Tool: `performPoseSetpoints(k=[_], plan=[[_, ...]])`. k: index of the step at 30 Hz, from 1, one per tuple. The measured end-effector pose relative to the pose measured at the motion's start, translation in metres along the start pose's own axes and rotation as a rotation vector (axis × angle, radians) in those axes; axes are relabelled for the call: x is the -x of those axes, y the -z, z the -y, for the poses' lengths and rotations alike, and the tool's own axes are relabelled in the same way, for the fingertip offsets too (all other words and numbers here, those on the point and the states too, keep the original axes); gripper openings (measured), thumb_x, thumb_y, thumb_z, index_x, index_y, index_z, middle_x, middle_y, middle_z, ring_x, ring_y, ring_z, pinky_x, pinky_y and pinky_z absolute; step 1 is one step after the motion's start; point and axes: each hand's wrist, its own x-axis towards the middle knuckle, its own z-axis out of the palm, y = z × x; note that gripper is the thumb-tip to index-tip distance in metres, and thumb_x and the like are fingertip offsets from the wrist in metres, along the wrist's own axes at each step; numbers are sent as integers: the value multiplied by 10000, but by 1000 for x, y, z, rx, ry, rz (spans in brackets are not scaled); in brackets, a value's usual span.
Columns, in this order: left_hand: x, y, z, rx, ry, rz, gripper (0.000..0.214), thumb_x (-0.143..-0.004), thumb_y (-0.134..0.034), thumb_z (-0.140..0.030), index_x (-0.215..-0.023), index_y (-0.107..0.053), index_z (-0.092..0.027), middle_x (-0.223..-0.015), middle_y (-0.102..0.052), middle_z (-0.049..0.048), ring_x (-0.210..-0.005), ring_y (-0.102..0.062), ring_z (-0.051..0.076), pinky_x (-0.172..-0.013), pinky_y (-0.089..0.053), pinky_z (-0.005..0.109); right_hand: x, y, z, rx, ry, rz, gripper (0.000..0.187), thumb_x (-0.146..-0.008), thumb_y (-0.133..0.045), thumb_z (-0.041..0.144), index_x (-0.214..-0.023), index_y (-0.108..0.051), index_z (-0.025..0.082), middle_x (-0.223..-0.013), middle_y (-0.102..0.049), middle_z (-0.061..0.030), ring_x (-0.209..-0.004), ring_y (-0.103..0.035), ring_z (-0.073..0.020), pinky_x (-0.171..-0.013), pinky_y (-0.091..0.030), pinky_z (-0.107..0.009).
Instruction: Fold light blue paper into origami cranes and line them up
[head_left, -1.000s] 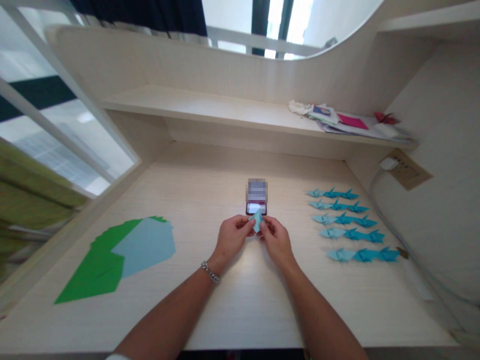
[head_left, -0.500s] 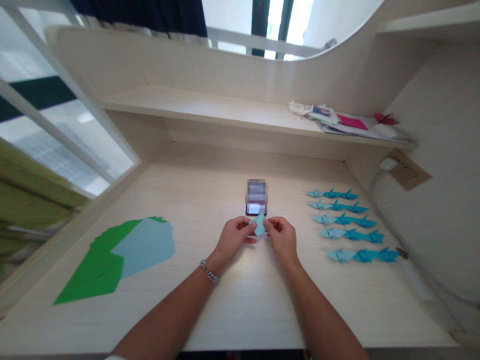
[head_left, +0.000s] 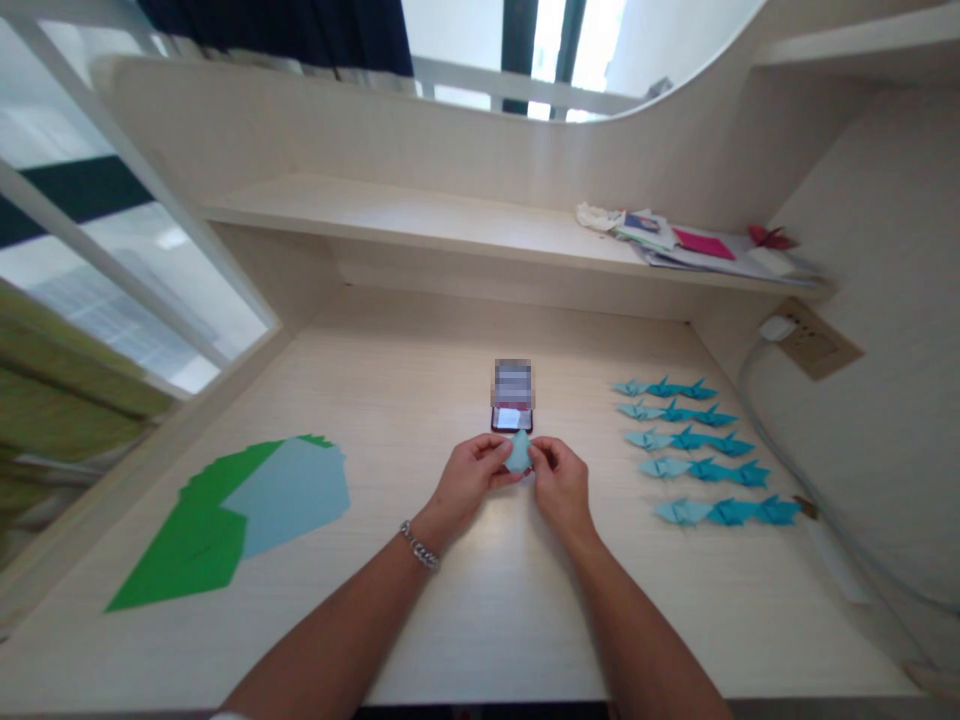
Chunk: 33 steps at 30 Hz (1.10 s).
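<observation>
A small light blue folded paper (head_left: 518,453) is held up between both hands at the middle of the desk. My left hand (head_left: 475,468) pinches its left side with thumb on top and fingers beneath. On the opposite edge, my right hand (head_left: 561,478) grips the paper between thumb and fingertips. Just beyond the hands lies a phone (head_left: 512,418), its upper part blurred out. To the right, several rows of folded paper cranes (head_left: 690,440) run from pale blue to deeper blue. The fingertips hide parts of the paper's edges.
Fanned green paper sheets (head_left: 187,530) and light blue sheets (head_left: 300,495) lie on the left of the desk. A shelf (head_left: 390,215) crosses the back, bearing papers and a pink sheet (head_left: 703,243). A cable (head_left: 750,400) hangs from the wall socket (head_left: 817,340) at right.
The folded paper has turned slightly in the fingers, and its top point sits a little lower. My right hand has shifted slightly left; both hands still hold the paper.
</observation>
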Motion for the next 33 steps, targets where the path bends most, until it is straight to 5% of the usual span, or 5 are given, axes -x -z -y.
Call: performPoseSetpoints(k=[6, 24, 33], plan=[[-1, 0, 2, 49, -4, 6, 219, -751, -679, -283, -863, -618, -105, -841, -681, 90, -702, -668, 168, -664, -575, 299, 1, 0, 0, 21, 40, 4, 195, -811, -488, 208, -894, -664, 194, -882, -690, -50, -803, -618, -199, -764, -469, -315], [-3, 4, 2, 128, -1, -42, 184, -736, -674, -245, -842, -636, -99, -882, -687, 115, -743, -663, 175, -744, -569, 362, 4, -2, 2, 23, 94, -21, 175, -823, -506, 250, -874, -668, 209, -864, -682, -45, -814, -613, -200, -773, -481, -322], [-2, 3, -2, 117, -63, -29, 212, -742, -670, -291, -814, -636, -95, -860, -683, 113, -785, -655, 185, -796, -544, 380, 2, 0, 7, -46, 163, 114, 143, -823, -481, 197, -866, -618, 201, -960, -645, -64, -905, -590, -197, -723, -490, -288]])
